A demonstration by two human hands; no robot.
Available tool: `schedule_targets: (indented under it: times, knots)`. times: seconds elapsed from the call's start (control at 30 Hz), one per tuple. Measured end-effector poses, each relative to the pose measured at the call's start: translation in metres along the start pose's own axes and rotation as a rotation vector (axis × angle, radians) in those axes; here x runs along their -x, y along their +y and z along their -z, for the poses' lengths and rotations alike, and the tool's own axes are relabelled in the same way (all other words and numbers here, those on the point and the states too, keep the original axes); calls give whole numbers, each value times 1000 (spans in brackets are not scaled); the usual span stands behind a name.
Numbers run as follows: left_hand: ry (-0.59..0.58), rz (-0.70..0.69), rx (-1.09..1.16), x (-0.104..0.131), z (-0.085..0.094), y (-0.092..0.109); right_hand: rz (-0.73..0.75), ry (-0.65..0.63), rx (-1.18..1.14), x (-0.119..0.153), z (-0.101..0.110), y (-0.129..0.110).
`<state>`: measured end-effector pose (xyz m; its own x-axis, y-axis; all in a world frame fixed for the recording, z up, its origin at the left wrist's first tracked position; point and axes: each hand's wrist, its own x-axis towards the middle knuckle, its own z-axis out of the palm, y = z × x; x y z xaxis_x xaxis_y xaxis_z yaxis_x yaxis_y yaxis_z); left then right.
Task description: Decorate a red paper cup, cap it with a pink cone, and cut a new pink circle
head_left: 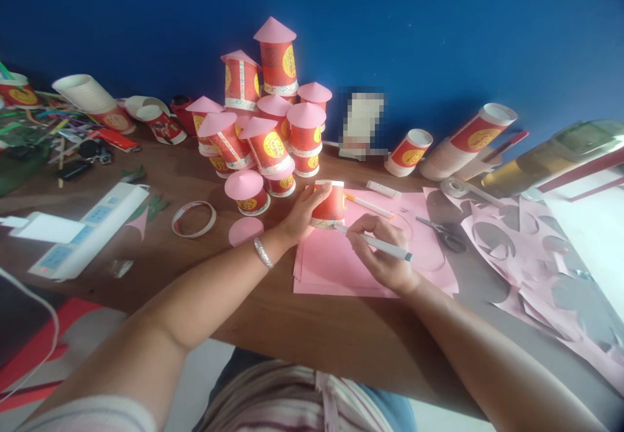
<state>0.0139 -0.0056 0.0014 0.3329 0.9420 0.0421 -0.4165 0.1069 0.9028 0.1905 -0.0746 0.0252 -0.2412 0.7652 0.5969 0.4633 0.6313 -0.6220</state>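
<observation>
My left hand (301, 214) is closed round the left side of a red paper cup (329, 203) with a white band at its lower edge. My right hand (380, 250) grips a white marker (383, 245), its tip touching or very near the cup's lower band. Both are over pink paper sheets (322, 269) on the brown table (263, 315). An orange pen (369, 205) and a white tube (383, 190) lie on the sheets. Behind my left hand stand several red cups with pink cone tops (263, 143), some stacked. A pink disc (245, 231) lies near my left wrist.
Scissors (448, 237) and cut pink scraps (526, 269) lie at right. Stacked cups (468, 139) and a single cup (409, 152) stand behind. On the left are a paper ring (194, 219), a power strip (92, 227) and a cluttered pile (58, 133). A blue wall (390, 29) rises behind.
</observation>
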Motion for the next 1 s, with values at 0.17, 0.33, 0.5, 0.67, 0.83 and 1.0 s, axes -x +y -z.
schedule_targets:
  times: [0.17,0.33,0.5,0.67,0.83,1.0]
  knots:
    - [7,2,0,0,0,-1,4,8,12,0,-1,1]
    - [17,12,-4,0,1,-1,13,26,41,-1,0,1]
    - [12,24,16,1,1,-1,16,46,99,-1,0,2]
    - [11,70,47,0,2,-2,23,52,104,-2,1,3]
    - [4,56,56,0,3,-2,31,34,87,-2,4,1]
    - [3,39,46,-1,1,-1,24,13,78,-1,4,-1]
